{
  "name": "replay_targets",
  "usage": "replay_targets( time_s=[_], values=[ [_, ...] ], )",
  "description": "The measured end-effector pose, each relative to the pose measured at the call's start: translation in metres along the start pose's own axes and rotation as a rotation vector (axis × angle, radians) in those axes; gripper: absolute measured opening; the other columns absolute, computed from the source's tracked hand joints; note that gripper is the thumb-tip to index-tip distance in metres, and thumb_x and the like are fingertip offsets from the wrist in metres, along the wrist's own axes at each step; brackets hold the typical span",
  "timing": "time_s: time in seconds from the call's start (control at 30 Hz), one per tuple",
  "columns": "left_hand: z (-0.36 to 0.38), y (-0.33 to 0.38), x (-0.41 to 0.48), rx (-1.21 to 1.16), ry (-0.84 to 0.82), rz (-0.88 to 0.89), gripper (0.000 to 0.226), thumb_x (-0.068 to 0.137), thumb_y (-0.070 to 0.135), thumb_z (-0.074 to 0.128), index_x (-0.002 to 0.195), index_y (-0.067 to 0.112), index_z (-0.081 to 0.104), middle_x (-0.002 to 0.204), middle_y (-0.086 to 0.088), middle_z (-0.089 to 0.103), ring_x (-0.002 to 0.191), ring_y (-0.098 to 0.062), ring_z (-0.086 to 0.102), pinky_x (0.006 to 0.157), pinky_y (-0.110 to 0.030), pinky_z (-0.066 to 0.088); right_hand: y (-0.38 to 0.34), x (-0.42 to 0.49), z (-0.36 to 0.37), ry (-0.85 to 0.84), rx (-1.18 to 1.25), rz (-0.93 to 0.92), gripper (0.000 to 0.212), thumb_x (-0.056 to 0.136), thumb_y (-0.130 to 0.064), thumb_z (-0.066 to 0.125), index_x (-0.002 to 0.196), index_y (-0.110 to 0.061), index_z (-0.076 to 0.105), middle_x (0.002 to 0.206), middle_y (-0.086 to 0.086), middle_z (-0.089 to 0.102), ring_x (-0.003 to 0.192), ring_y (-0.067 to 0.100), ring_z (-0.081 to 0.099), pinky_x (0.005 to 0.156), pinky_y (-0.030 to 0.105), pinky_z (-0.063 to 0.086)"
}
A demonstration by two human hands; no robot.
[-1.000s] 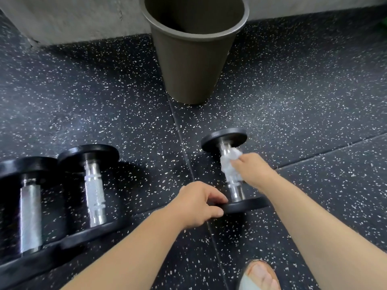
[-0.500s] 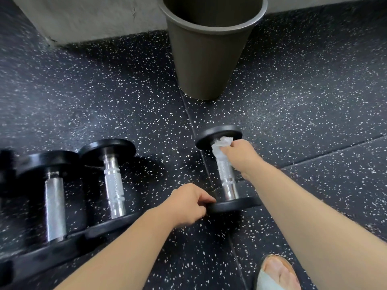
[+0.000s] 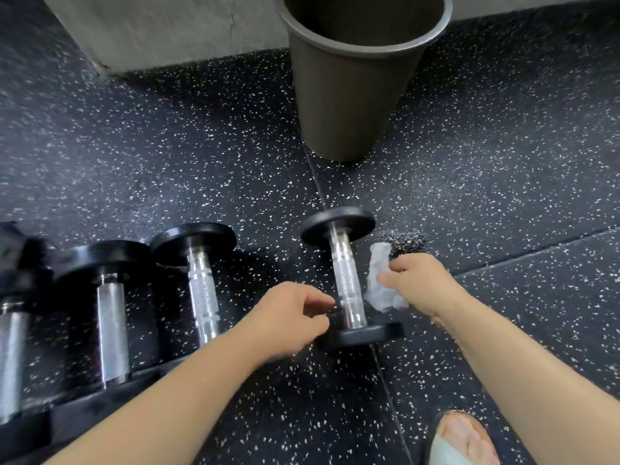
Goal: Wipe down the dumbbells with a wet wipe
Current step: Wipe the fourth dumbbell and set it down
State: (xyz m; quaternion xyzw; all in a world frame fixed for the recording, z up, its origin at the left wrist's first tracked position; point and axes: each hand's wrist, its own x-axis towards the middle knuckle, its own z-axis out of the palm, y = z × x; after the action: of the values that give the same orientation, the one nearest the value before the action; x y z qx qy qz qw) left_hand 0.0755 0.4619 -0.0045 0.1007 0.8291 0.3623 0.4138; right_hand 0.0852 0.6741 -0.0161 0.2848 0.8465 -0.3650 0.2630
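One dumbbell (image 3: 345, 283) has black ends, knurled chrome handle

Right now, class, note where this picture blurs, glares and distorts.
Head view: the leftmost dumbbell is blurred; head view: the chrome handle beside the wet wipe glints sharply; head view: the bin splays upward, wide-angle distortion.

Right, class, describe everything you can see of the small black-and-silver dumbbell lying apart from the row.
The small black-and-silver dumbbell lies on the black speckled rubber floor, on a seam between mats, right of the dumbbell row. Two round matt black plates join a shiny metal handle, knurled along its middle, which points away from the person. The left hand grips the near plate's left edge. The right hand pinches a crumpled white wet wipe just right of the handle; whether it touches is unclear.
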Motion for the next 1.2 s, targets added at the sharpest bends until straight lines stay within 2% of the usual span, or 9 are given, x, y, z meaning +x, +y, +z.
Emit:
replay_targets(
  time_s=[0.17, 0.3, 0.43, 0.53, 0.7, 0.83, 0.97, 1.07, 1.2],
  values=[
    [0.007, -0.006, -0.007, -0.094, -0.048, -0.016, 0.024, 0.076, 0.040, 0.078, 0.099, 0.034, 0.074, 0.089, 0.014, 0.074, 0.086, -0.009, 0.070, 0.088, -0.034, 0.055, -0.018, -0.007, 0.021, -0.140, -0.075, 0.027, 0.020, 0.092, -0.015, 0.052, 0.089, -0.001, 0.066, 0.071, 0.007, 0.058, 0.059, 0.019, 0.049, 0.060, 0.028, 0.041],
    [0.008, -0.013, -0.003, -0.067, -0.082, -0.004, 0.013, 0.078, 0.042, 0.075, 0.091, 0.041, 0.075, 0.083, 0.015, 0.074, 0.082, -0.006, 0.065, 0.088, -0.036, 0.054, -0.043, 0.006, 0.037, -0.166, 0.464, 0.164, 0.014, 0.091, -0.012, 0.049, 0.081, -0.006, 0.057, 0.068, 0.012, 0.057, 0.070, 0.026, 0.054, 0.073, 0.040, 0.043],
    [0.004, -0.016, -0.002, 0.003, -0.121, -0.013, 0.012, 0.076, 0.055, 0.068, 0.088, 0.057, 0.069, 0.086, 0.022, 0.072, 0.100, -0.015, 0.061, 0.103, -0.044, 0.042, -0.067, 0.033, 0.032, -0.030, 0.851, 0.212, 0.011, 0.088, -0.002, 0.052, 0.097, -0.001, 0.058, 0.091, 0.014, 0.058, 0.073, 0.022, 0.054, 0.061, 0.031, 0.043],
    [0.002, -0.018, -0.003, 0.018, -0.108, 0.003, 0.011, 0.082, 0.048, 0.068, 0.092, 0.049, 0.071, 0.087, 0.020, 0.072, 0.099, -0.012, 0.062, 0.109, -0.046, 0.035, -0.049, 0.018, 0.045, -0.081, 0.464, 0.208, 0.017, 0.096, -0.017, 0.048, 0.095, -0.004, 0.058, 0.086, 0.011, 0.060, 0.080, 0.022, 0.059, 0.079, 0.036, 0.052],
    [-0.003, -0.027, -0.004, 0.031, -0.160, -0.006, 0.017, 0.078, 0.055, 0.063, 0.094, 0.057, 0.067, 0.089, 0.021, 0.072, 0.103, -0.018, 0.060, 0.109, -0.047, 0.036, -0.028, -0.005, 0.045, -0.288, -0.123, 0.045, 0.032, 0.098, -0.005, 0.037, 0.067, -0.012, 0.041, 0.067, 0.003, 0.039, 0.055, 0.010, 0.035, 0.050, 0.020, 0.032],
    [-0.008, -0.028, -0.003, 0.080, -0.176, -0.033, 0.018, 0.081, 0.051, 0.064, 0.098, 0.058, 0.065, 0.098, 0.020, 0.071, 0.111, -0.020, 0.055, 0.109, -0.045, 0.036, -0.051, 0.016, 0.043, -0.240, 0.251, 0.199, 0.016, 0.095, -0.002, 0.043, 0.090, 0.002, 0.058, 0.078, 0.015, 0.063, 0.063, 0.019, 0.053, 0.065, 0.033, 0.054],
    [-0.013, -0.027, -0.002, 0.153, -0.197, -0.073, 0.025, 0.086, 0.047, 0.062, 0.111, 0.052, 0.065, 0.106, 0.023, 0.068, 0.117, -0.018, 0.049, 0.109, -0.042, 0.036, -0.066, 0.039, 0.047, -0.148, 0.786, 0.197, 0.022, 0.090, -0.006, 0.056, 0.110, 0.001, 0.057, 0.106, 0.016, 0.059, 0.075, 0.020, 0.051, 0.066, 0.032, 0.045],
    [-0.018, -0.026, -0.003, 0.193, -0.225, -0.063, 0.029, 0.088, 0.043, 0.061, 0.116, 0.048, 0.064, 0.111, 0.024, 0.066, 0.119, -0.018, 0.048, 0.111, -0.040, 0.032, -0.055, 0.029, 0.052, -0.262, 0.743, 0.137, 0.020, 0.097, -0.013, 0.051, 0.112, -0.002, 0.058, 0.099, 0.015, 0.063, 0.084, 0.022, 0.057, 0.085, 0.041, 0.049],
    [-0.027, -0.037, -0.006, 0.266, -0.240, -0.087, 0.032, 0.089, 0.040, 0.057, 0.118, 0.053, 0.060, 0.113, 0.028, 0.063, 0.120, -0.017, 0.042, 0.107, -0.035, 0.026, -0.026, 0.006, 0.052, -0.541, 0.337, 0.095, 0.017, 0.097, -0.023, 0.052, 0.097, -0.007, 0.058, 0.092, 0.011, 0.060, 0.082, 0.023, 0.053, 0.088, 0.040, 0.042]
  ],
)
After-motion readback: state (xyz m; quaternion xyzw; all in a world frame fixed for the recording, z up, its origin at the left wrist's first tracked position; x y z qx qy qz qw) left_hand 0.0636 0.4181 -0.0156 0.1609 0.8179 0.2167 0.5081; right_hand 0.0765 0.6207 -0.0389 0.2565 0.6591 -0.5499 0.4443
